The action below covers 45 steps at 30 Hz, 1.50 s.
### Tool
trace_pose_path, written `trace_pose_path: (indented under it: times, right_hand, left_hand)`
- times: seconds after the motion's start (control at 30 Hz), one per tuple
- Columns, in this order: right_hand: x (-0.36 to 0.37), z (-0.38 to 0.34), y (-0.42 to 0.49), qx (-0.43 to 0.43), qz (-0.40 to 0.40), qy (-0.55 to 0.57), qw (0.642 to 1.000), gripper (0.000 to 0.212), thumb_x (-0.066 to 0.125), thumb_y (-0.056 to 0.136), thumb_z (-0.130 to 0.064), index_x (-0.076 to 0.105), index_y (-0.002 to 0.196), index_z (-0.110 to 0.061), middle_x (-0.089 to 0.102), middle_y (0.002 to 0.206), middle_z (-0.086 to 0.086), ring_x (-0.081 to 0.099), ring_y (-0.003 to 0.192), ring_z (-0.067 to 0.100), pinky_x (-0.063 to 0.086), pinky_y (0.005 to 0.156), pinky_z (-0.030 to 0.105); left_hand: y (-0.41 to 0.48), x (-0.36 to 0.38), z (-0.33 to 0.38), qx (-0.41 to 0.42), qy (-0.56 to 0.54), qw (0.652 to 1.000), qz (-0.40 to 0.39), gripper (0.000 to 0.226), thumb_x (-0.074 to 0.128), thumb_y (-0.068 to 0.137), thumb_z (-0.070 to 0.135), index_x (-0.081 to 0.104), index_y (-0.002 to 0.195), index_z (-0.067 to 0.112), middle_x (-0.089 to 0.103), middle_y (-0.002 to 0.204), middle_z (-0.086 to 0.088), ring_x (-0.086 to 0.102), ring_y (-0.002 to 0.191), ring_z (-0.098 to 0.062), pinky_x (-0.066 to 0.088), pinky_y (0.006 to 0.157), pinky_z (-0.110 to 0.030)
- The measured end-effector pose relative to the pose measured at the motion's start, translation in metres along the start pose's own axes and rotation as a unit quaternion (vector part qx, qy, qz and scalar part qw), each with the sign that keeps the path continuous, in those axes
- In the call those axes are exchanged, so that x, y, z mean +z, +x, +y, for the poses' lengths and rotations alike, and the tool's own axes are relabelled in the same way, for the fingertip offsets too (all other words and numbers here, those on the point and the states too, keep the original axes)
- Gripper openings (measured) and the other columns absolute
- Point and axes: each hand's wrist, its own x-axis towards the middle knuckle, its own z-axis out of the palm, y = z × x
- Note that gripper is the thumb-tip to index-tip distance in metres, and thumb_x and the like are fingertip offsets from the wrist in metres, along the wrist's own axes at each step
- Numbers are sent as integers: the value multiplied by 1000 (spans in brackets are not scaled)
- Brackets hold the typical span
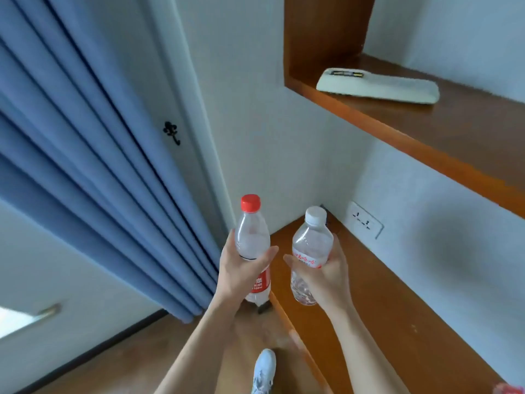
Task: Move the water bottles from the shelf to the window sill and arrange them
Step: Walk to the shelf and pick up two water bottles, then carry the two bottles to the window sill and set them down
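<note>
**Two held, caps up, lower centre**

The left hand point(238, 275) wraps round the red-capped water bottle point(252, 237). The right hand point(331, 275) grips the white-capped water bottle point(312, 244) just beside it, above the wooden ledge point(369, 308).

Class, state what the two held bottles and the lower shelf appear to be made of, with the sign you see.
Red-capped bottle: clear, glossy plastic, likely; the wall shows through it. White-capped bottle: the same clear plastic, dimpled low down. Lower shelf: wood or veneer, smooth orange-brown with a soft sheen.
</note>
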Motion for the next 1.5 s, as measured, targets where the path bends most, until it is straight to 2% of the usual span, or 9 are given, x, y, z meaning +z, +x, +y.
trace_pose_path:
  times: [0.13, 0.27, 0.53, 0.67, 0.93, 1.1, 1.2, 1.37, 1.5]
  right_hand:
    - [50, -6, -17, -5, -93, 25, 995, 64, 90, 67, -38, 52, 119, -37, 66, 104, -20, 66, 102, 3, 56, 79, 17]
    - [109, -25, -37, -20, -194, 29, 980, 66, 90, 66, -39, 51, 119, -32, 62, 110, -21, 61, 103, -5, 49, 77, 6]
    - [225, -65, -99, -48, -360, 26, 931, 55, 91, 68, -16, 49, 101, -31, 59, 91, -21, 54, 81, -24, 38, 66, -2]
    - [283, -73, -143, -61, -440, 18, 896, 58, 92, 65, -27, 51, 106, -32, 63, 100, -18, 57, 92, -13, 43, 72, 6]
    - [410, -99, -216, -113, -525, -22, 843, 65, 92, 64, -32, 48, 111, -30, 59, 101, -20, 58, 93, -3, 40, 68, -1]
    - [504, -129, -252, -146, -549, -40, 822, 72, 92, 65, -34, 46, 119, -27, 59, 109, -7, 56, 100, 10, 40, 68, -2]
    - [556, -144, -275, -156, -558, -44, 814, 73, 92, 64, -39, 46, 121, -27, 60, 114, -4, 57, 103, 13, 41, 74, 4]
    - [623, -156, -306, -149, -569, -29, 808, 74, 92, 60, -47, 49, 117, -29, 63, 111, -4, 62, 105, 19, 55, 87, 35]
    - [661, -160, -324, -143, -592, -31, 793, 74, 89, 57, -52, 50, 116, -30, 63, 108, -7, 62, 103, 17, 55, 82, 32]
  left_hand:
    - [-30, -58, -15, -47, -10, 994, 102, 55, 82, 61, 46, 59, 109, 30, 70, 96, 1, 68, 92, -17, 59, 81, -39]
    - [-66, -116, -23, -71, -9, 977, 201, 48, 84, 66, 35, 59, 106, 29, 69, 95, 2, 68, 89, -13, 56, 74, -27]
    - [-151, -231, -46, -109, 10, 915, 389, 51, 83, 60, 44, 60, 104, 30, 70, 96, 5, 69, 91, -11, 58, 81, -34]
    - [-193, -282, -63, -135, 16, 878, 459, 50, 84, 61, 47, 59, 99, 29, 69, 93, 4, 69, 89, -14, 59, 81, -41]
    - [-241, -397, -101, -155, 45, 822, 546, 46, 85, 69, 40, 51, 99, 40, 65, 95, 7, 64, 87, 3, 50, 62, -11]
    - [-253, -485, -123, -164, 32, 799, 578, 48, 85, 74, 33, 48, 105, 40, 61, 98, 14, 63, 91, -2, 44, 66, -10]
    - [-260, -534, -135, -176, 38, 786, 592, 49, 83, 75, 32, 46, 105, 41, 57, 97, 20, 59, 90, 4, 40, 66, -6]
    - [-270, -601, -148, -186, 44, 767, 612, 54, 82, 76, 33, 47, 116, 32, 55, 99, 19, 58, 91, 4, 41, 60, -2]
    - [-277, -638, -160, -193, 55, 750, 630, 57, 83, 75, 34, 48, 121, 28, 55, 103, 15, 58, 95, -5, 40, 67, -4]
